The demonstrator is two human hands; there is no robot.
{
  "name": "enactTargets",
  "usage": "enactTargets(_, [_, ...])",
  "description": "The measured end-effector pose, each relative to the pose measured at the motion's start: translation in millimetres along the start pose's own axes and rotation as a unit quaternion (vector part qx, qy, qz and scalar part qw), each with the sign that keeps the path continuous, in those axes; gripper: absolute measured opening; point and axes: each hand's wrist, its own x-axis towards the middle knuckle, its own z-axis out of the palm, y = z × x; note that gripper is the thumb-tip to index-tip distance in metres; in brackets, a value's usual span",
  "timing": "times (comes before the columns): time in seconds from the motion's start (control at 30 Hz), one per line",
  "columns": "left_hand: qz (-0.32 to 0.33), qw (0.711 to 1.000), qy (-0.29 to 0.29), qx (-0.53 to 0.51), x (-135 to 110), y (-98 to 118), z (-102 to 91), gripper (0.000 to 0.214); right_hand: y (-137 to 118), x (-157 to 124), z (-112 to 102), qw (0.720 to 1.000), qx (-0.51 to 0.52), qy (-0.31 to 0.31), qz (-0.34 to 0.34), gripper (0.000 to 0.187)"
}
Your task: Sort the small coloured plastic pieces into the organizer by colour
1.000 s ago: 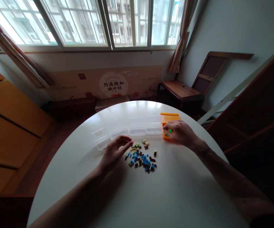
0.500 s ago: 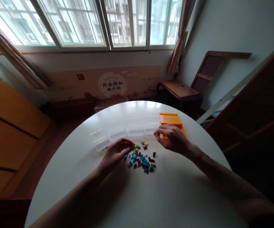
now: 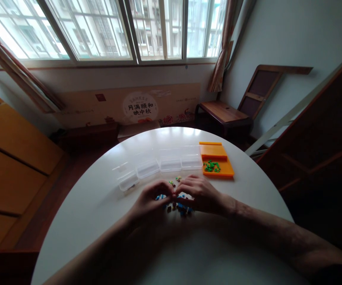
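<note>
A small heap of tiny bricks (image 3: 177,206), blue, brown, yellow and green, lies in the middle of the round white table (image 3: 224,237). Both hands meet over it. My left hand (image 3: 151,199) curls its fingers down onto the heap's left side. My right hand (image 3: 199,193) reaches in from the right, fingertips pinched together against the left hand's. What they pinch is too small to make out. An orange tray (image 3: 222,171) with several green bricks (image 3: 211,166) sits behind and to the right.
Several clear plastic boxes (image 3: 171,163) stand in a row behind the heap, left of the orange tray. A wooden chair (image 3: 223,112) stands beyond the table by the window. A dark wooden panel (image 3: 322,130) leans at the right.
My right hand left the orange tray and came left and nearer to the heap, meeting my left hand. The green bricks on the tray now show uncovered.
</note>
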Motion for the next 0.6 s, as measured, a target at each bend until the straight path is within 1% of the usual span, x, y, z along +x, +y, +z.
enactTargets(0.17, [0.007,1.0,-0.006,0.018,-0.2,1.3,-1.6,0.021,-2.9,3.2,-3.6,0.999,-0.019,-0.006,-0.027,0.018])
enactTargets(0.27, [0.038,0.997,-0.01,0.065,-1.3,7.6,-10.4,0.016,2.5,3.5,-17.3,0.999,-0.047,-0.011,-0.01,0.016])
enactTargets(0.33, [0.073,0.985,-0.002,0.156,-2.6,11.3,-20.6,0.012,12.6,0.6,-32.6,0.997,-0.071,-0.014,0.035,0.011])
enactTargets(0.4, [0.104,0.959,0.019,0.264,-4.2,11.7,-31.2,0.008,26.6,-4.6,-49.5,0.989,-0.11,-0.016,0.096,0.01])
enactTargets(0.43, [0.111,0.948,0.022,0.299,-5.0,10.4,-35.7,0.007,34.1,-7.6,-57.4,0.983,-0.131,-0.023,0.128,0.012])
enactTargets(0.5, [0.115,0.931,0.019,0.345,-6.3,5.7,-41.4,0.008,47.8,-13.2,-70.1,0.967,-0.166,-0.062,0.183,0.012])
enactTargets(0.6, [0.127,0.913,0.012,0.389,-7.2,-2.1,-41.9,0.009,60.8,-17.6,-80.4,0.942,-0.199,-0.127,0.238,0.01])
